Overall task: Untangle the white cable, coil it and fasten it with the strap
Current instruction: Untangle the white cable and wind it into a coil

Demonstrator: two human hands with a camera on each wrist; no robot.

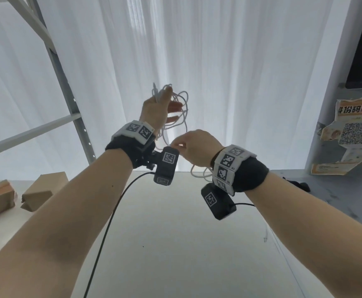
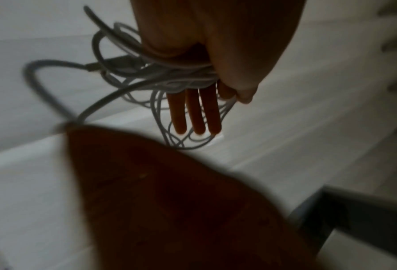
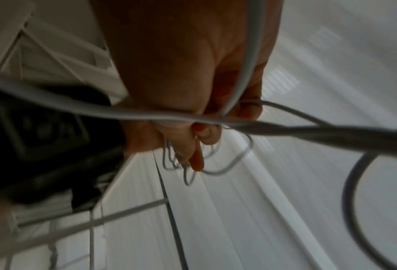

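The white cable (image 1: pixel 183 112) hangs in tangled loops in front of the curtain. My left hand (image 1: pixel 162 108) is raised and holds the bundle, with one plug end sticking up above it. In the left wrist view the thumb (image 2: pixel 243 87) clamps the gathered strands of the cable (image 2: pixel 132 80) against the fingers (image 2: pixel 192 113), which point straight down through the loops. Lower and to the right, my right hand (image 1: pixel 189 148) pinches one strand; more cable (image 1: pixel 199 172) trails under that wrist. In the right wrist view the cable (image 3: pixel 151 116) crosses the right hand (image 3: pixel 188 87). No strap is visible.
Below the hands is a white table (image 1: pixel 175 244), with cardboard boxes (image 1: pixel 44 190) at its left edge. A metal shelf frame (image 1: pixel 76 117) rises on the left. A grey ledge and a pillar with a poster (image 1: pixel 352 134) stand on the right. A black camera lead (image 1: pixel 111 211) hangs from the left wrist.
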